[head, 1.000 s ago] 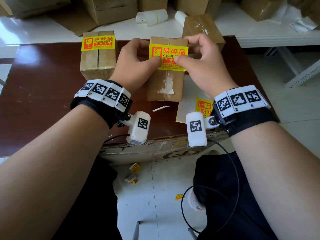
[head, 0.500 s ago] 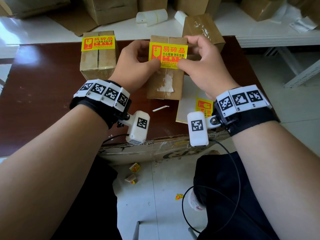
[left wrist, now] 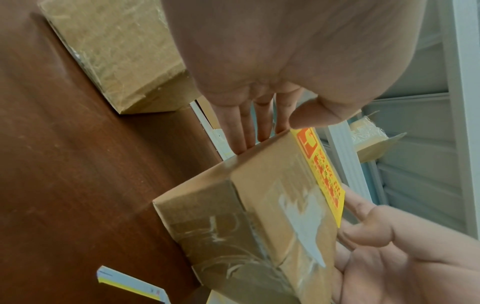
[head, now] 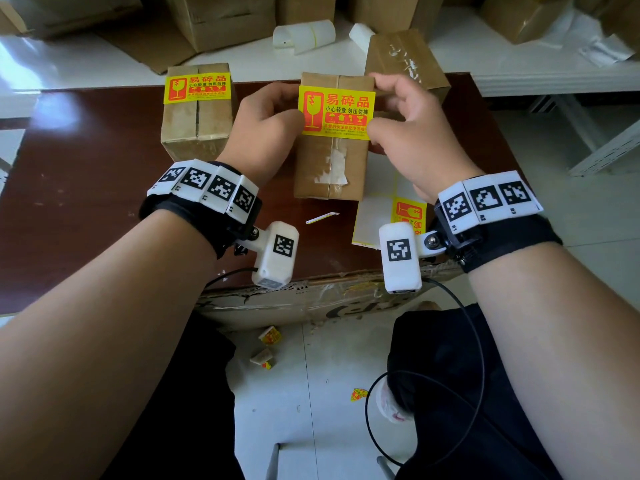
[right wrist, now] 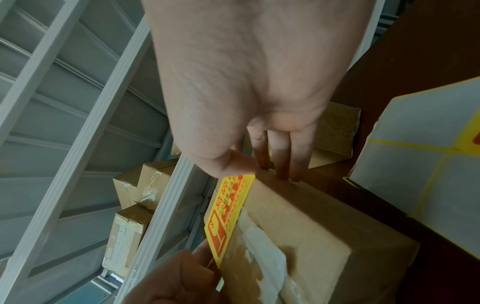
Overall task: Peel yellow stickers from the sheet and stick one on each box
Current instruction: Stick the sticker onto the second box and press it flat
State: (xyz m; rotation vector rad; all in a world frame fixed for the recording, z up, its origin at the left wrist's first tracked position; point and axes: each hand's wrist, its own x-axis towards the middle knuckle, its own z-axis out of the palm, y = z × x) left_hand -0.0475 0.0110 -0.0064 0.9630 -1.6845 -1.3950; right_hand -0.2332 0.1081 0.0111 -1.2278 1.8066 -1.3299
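Observation:
A brown taped box (head: 330,168) stands in the middle of the dark table (head: 86,188). Over its far end I hold a yellow sticker (head: 337,110) with red print. My left hand (head: 294,121) pinches its left end, my right hand (head: 375,128) its right end. In the wrist views the sticker (left wrist: 324,174) (right wrist: 228,214) stands slightly off the box top (left wrist: 259,216), and the other fingers reach down past the box's far edge. A second box (head: 197,133) on the left carries a sticker (head: 197,86). The sticker sheet (head: 377,209) lies under my right wrist.
A third box (head: 405,57) without a sticker stands behind my right hand. Several more cartons and curled backing paper (head: 304,36) lie on the white surface beyond. A thin paper strip (head: 322,217) lies near the table's front edge. Scraps (head: 270,336) litter the floor.
Both hands have carried the sticker away from me along the box top, from its middle to its far end.

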